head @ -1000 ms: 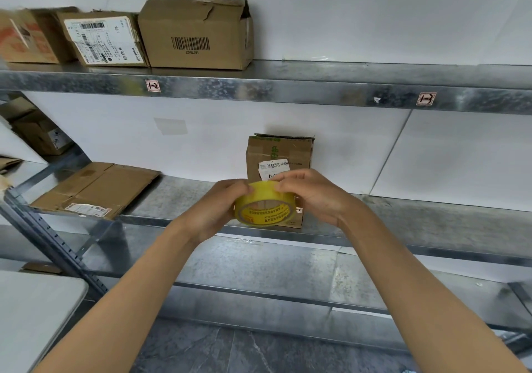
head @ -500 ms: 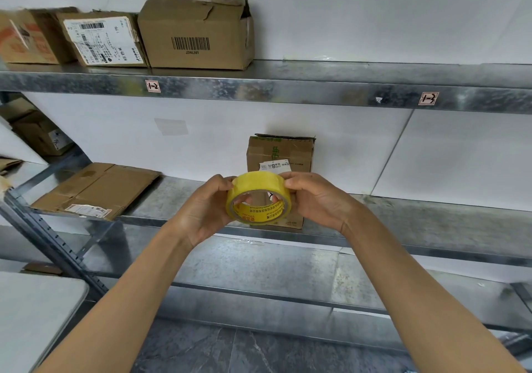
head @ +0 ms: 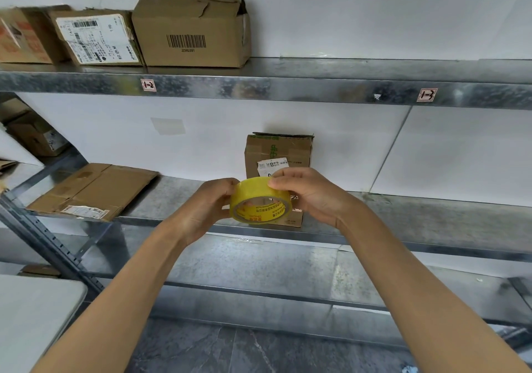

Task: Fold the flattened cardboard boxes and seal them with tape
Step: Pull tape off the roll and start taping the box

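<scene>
Tips yellow tape roll [head: 254,190] flatter since prev frame; grips it w/ L hand [head: 206,208], pinches top w/ R hand [head: 311,197]. Risk: splitting tape end via nail slip.

Glossy translucent yellow plastic tape roll [head: 260,205], matt brown cardboard box [head: 278,154], mottled galvanized metal shelf [head: 403,214]

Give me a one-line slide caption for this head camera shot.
Left hand and right hand hold a yellow tape roll before a cardboard box on a metal shelf; a flattened box lies left.
</scene>
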